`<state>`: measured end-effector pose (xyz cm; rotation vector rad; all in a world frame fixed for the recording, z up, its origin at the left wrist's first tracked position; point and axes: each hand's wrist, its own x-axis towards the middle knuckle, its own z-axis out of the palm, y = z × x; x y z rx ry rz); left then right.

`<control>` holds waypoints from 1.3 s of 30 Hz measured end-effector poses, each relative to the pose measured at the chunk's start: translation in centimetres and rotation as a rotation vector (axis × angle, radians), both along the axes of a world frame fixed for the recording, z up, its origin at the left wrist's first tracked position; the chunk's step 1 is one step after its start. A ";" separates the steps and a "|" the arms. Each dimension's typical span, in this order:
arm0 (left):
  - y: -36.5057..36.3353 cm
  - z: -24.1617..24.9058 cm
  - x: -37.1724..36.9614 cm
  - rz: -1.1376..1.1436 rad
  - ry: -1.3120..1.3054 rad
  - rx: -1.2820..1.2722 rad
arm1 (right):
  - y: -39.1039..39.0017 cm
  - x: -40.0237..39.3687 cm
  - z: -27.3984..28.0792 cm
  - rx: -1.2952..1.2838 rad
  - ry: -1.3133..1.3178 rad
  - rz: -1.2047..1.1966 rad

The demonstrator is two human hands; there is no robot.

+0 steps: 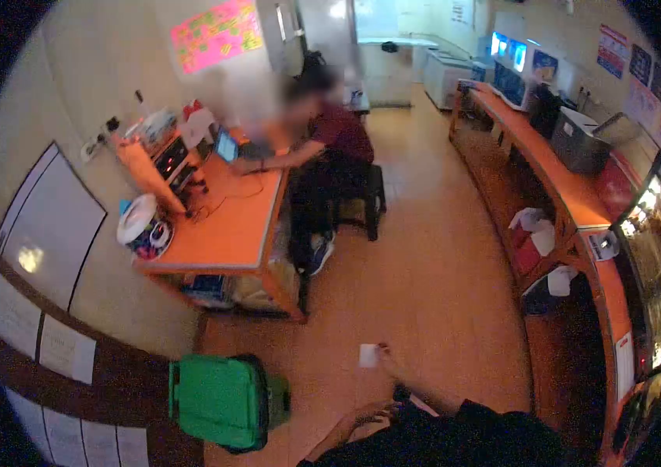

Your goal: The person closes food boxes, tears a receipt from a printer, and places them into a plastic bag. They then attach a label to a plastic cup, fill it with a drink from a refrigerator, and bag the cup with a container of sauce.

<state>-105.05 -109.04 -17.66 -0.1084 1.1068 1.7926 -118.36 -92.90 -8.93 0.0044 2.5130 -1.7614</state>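
Note:
My right hand (384, 355) is low in the middle of the view, its fingers closed on the edge of a small white piece, apparently paper (368, 356), held above the floor. A dark band is around that wrist. Nearer my body, my left hand (371, 412) is bent inward with its fingers loosely apart; nothing can be made out in it. The dark clothing on my body fills the bottom edge.
A green lidded bin (217, 401) stands at the lower left. Beyond it, a person in a dark red top (346, 136) sits at an orange table (225, 245) with a phone or tablet. An orange counter (552, 183) and a lit display case (657, 272) line the right.

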 end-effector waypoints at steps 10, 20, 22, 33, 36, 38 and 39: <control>26.0 19.4 -35.0 0.271 -0.025 0.281 | 25.7 -18.0 11.8 0.990 0.710 -0.475; 40.1 15.0 -66.8 0.431 0.185 -0.061 | 36.8 -49.4 7.8 0.796 0.699 -0.171; 43.2 12.9 -73.4 0.467 0.510 -0.099 | 39.3 -54.6 9.9 0.710 0.650 -0.175; 60.7 12.7 -107.5 0.564 0.640 -0.053 | 57.8 -90.8 10.0 0.130 0.329 -0.329; 64.7 10.0 -118.6 0.681 0.725 -0.046 | 62.7 -102.8 8.7 0.306 0.331 -0.192; 65.4 10.6 -123.6 0.772 0.743 -0.022 | 64.0 -109.6 8.9 0.321 0.379 -0.136; 65.2 14.4 -125.6 0.791 0.651 0.033 | 64.6 -113.3 9.3 0.370 0.470 -0.091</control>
